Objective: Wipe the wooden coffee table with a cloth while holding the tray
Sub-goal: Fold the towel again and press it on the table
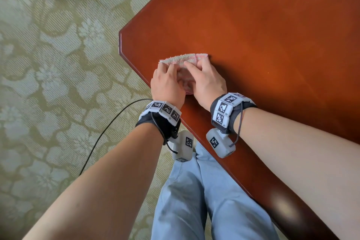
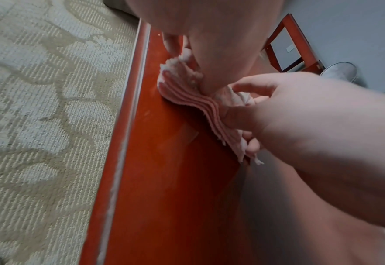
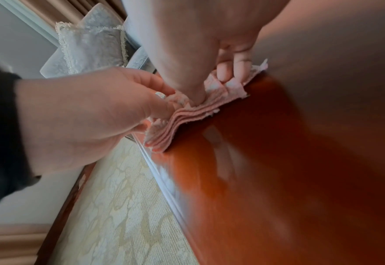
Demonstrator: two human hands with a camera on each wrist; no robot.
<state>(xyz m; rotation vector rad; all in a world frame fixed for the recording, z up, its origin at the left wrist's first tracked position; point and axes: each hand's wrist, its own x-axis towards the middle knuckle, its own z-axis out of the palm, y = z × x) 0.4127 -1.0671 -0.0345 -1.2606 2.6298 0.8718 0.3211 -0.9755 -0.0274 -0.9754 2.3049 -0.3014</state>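
A pink and cream terry cloth (image 1: 183, 59) lies folded in layers on the glossy reddish wooden coffee table (image 1: 253, 35), close to its cut-off corner. Both hands are on it side by side. My left hand (image 1: 167, 82) pinches the cloth's left part with curled fingers. My right hand (image 1: 206, 82) grips the right part, thumb pressed into the folds. The left wrist view shows the cloth (image 2: 187, 93) bunched between the left hand (image 2: 209, 44) and the right hand (image 2: 300, 116). In the right wrist view the cloth (image 3: 187, 114) sits under the right hand (image 3: 187, 44), with the left hand (image 3: 85, 116) pinching its end. No tray is in view.
Patterned beige carpet (image 1: 58, 64) lies left of the table edge (image 1: 124, 54). A black cable (image 1: 109, 130) runs across it. My legs in blue jeans (image 1: 194, 200) stand against the near edge. A grey sofa with a cushion (image 3: 91, 46) is beyond the corner.
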